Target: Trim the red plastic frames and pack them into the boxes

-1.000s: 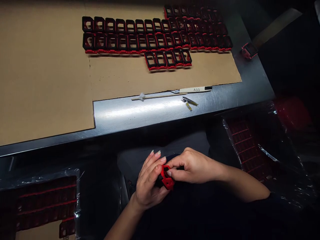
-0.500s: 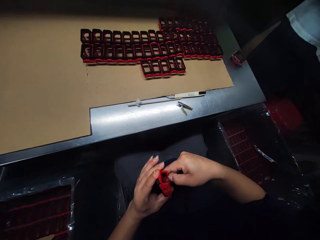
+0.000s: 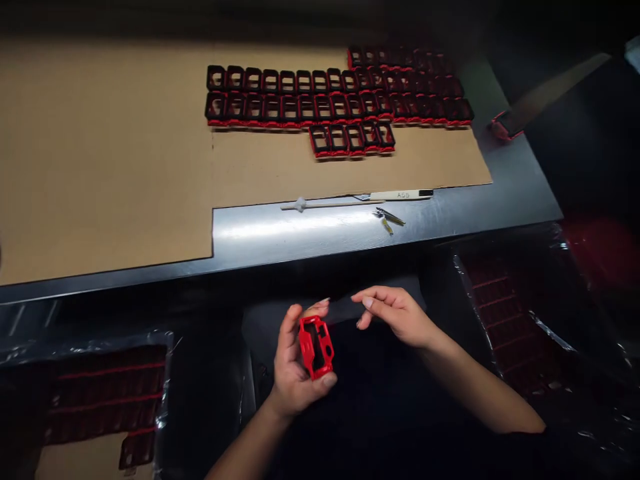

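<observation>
My left hand (image 3: 293, 373) is closed around a small red plastic frame (image 3: 316, 348) with openings through it. The thumb presses its lower end, while the fingers run behind its far side. Dark material shows inside the frame. To the right, my right hand (image 3: 393, 313) hovers apart from the frame. Its index finger reaches out, the thumb lies close to it, and the other fingers are loosely bent. I see nothing held there.
Rows of red-and-black frames (image 3: 270, 107) stand on cardboard (image 3: 125, 167) over a metal table (image 3: 260, 233). Near its edge lie a white-handled tool (image 3: 400, 195), a thin stick (image 3: 330, 203) and small metal pieces (image 3: 390, 219). Plastic-lined boxes of parts flank me: left box (image 3: 165, 387), right box (image 3: 465, 287).
My right hand has come away from the red frame and moved right. My left hand has turned the frame so its open face shows. The view has shifted left.
</observation>
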Available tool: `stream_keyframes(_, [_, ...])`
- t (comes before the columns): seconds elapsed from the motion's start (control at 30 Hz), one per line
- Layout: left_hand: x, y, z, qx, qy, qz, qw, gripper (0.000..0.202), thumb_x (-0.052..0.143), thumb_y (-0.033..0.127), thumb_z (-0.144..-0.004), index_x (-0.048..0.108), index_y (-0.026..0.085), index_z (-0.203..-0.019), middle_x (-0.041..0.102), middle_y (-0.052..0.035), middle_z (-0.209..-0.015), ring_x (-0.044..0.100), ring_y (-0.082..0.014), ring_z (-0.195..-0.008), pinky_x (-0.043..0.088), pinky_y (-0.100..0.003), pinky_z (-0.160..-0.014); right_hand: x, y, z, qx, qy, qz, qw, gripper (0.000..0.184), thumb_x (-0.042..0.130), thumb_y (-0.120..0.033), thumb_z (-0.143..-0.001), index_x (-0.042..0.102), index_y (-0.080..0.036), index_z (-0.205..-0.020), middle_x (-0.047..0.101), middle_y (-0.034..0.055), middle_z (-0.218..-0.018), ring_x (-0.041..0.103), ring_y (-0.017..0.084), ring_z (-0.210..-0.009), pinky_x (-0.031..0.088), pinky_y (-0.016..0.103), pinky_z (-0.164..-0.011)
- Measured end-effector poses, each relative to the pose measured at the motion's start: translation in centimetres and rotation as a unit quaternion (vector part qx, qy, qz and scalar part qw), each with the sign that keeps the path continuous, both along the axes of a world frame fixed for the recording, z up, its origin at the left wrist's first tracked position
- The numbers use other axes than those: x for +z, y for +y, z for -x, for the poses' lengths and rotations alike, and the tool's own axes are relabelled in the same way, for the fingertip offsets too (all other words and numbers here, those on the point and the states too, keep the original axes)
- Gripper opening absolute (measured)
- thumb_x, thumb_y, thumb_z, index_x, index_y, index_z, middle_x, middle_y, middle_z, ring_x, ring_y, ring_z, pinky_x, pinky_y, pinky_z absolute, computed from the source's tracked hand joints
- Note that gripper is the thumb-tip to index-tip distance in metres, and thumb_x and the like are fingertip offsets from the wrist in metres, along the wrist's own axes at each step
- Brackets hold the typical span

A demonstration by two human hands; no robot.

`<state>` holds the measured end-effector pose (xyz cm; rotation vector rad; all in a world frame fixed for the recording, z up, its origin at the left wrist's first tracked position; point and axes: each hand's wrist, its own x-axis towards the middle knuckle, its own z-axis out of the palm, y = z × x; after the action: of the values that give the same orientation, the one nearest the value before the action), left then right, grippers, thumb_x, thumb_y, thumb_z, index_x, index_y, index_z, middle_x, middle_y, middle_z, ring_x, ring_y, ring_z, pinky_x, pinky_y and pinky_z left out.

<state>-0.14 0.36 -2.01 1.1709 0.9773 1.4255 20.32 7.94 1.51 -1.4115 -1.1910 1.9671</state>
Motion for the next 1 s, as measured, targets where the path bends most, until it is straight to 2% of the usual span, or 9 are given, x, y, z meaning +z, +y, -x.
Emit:
stream_keyframes(0.07, [-0.2, -0.1, -0.4, -0.018, -0.026, 0.010, 0.999, 0.084, 0.076, 0.048, -0.081, 0.033, 0.031, -0.151, 0.063, -0.0142, -0.129, 0.054, -0.0355, -0.133, 0.044, -0.062, -0.109, -0.1, -0.7, 0.4, 0.016, 0.083, 0.073, 0.994, 0.044, 0.069, -0.052, -0.087, 0.071, -0.015, -0.110, 0.077, 0.0074, -0.082, 0.072, 0.018, -0.079, 0.054, 0.033, -0.079])
stream_keyframes(0.13, [-0.2, -0.2, -0.7, -0.024, -0.033, 0.025, 0.999, 0.081, 0.075, 0.049, -0.081, 0.036, 0.030, -0.149, 0.062, -0.0157, -0.132, 0.051, -0.0362, -0.136, 0.043, -0.062, -0.110, 0.1, -1.5, 1.0, 0.039, 0.163, 0.139, 0.976, 0.047, 0.072, -0.051, -0.084, 0.069, -0.014, -0.114, 0.078, 0.0104, -0.093, 0.074, 0.020, -0.087, 0.055, 0.033, -0.078])
stream_keyframes(0.2, [-0.2, -0.3, -1.0, -0.029, -0.025, 0.036, 0.999, 0.079, 0.075, 0.048, -0.081, 0.037, 0.029, -0.148, 0.061, -0.0174, -0.134, 0.049, -0.0370, -0.137, 0.044, -0.062, -0.108, 0.4, -2.1, 1.7, 0.051, 0.222, 0.171, 0.959, 0.050, 0.073, -0.049, -0.084, 0.067, -0.013, -0.119, 0.077, 0.0112, -0.095, 0.074, 0.021, -0.090, 0.056, 0.033, -0.080])
stream_keyframes(0.27, [0.0, -0.3, -1.1, -0.037, -0.009, 0.038, 0.999, 0.079, 0.075, 0.048, -0.081, 0.036, 0.029, -0.147, 0.060, -0.0184, -0.135, 0.048, -0.0373, -0.138, 0.044, -0.063, -0.108, 0.6, -2.4, 2.2, 0.050, 0.248, 0.172, 0.952, 0.051, 0.075, -0.047, -0.084, 0.067, -0.012, -0.120, 0.077, 0.0096, -0.090, 0.074, 0.020, -0.085, 0.055, 0.035, -0.082])
stream_keyframes(0.37, [0.2, -0.4, -1.0, -0.047, 0.004, 0.030, 0.998, 0.079, 0.076, 0.048, -0.081, 0.036, 0.028, -0.147, 0.060, -0.0194, -0.135, 0.047, -0.0374, -0.139, 0.043, -0.064, -0.108, 0.6, -2.4, 2.5, 0.042, 0.237, 0.152, 0.959, 0.049, 0.077, -0.044, -0.083, 0.068, -0.011, -0.117, 0.077, 0.0065, -0.083, 0.072, 0.017, -0.076, 0.054, 0.035, -0.084])
stream_keyframes(0.47, [0.2, -0.6, -1.0, -0.050, 0.005, 0.026, 0.998, 0.077, 0.075, 0.048, -0.081, 0.037, 0.026, -0.145, 0.062, -0.0198, -0.134, 0.047, -0.0373, -0.139, 0.042, -0.064, -0.109, 0.7, -2.3, 2.4, 0.048, 0.217, 0.144, 0.964, 0.047, 0.077, -0.044, -0.082, 0.068, -0.012, -0.116, 0.077, 0.0061, -0.083, 0.072, 0.016, -0.076, 0.054, 0.034, -0.085])
stream_keyframes(0.73, [0.0, -0.7, -1.1, -0.067, -0.021, 0.058, 0.996, 0.076, 0.075, 0.050, -0.081, 0.037, 0.025, -0.141, 0.058, -0.0206, -0.140, 0.046, -0.0351, -0.140, 0.038, -0.062, -0.113, 0.5, -2.6, 2.6, 0.029, 0.194, 0.164, 0.967, 0.050, 0.081, -0.046, -0.078, 0.067, -0.012, -0.112, 0.077, 0.0055, -0.080, 0.073, 0.016, -0.074, 0.054, 0.034, -0.084])
stream_keyframes(1.0, [-0.4, -1.1, -1.0, -0.077, -0.037, 0.073, 0.994, 0.076, 0.073, 0.056, -0.080, 0.037, 0.026, -0.140, 0.057, -0.0201, -0.140, 0.050, -0.0349, -0.137, 0.040, -0.059, -0.112, 0.8, -3.0, 3.3, 0.021, 0.200, 0.182, 0.963, 0.048, 0.081, -0.048, -0.078, 0.064, -0.012, -0.105, 0.076, 0.0057, -0.079, 0.072, 0.016, -0.075, 0.054, 0.034, -0.082])
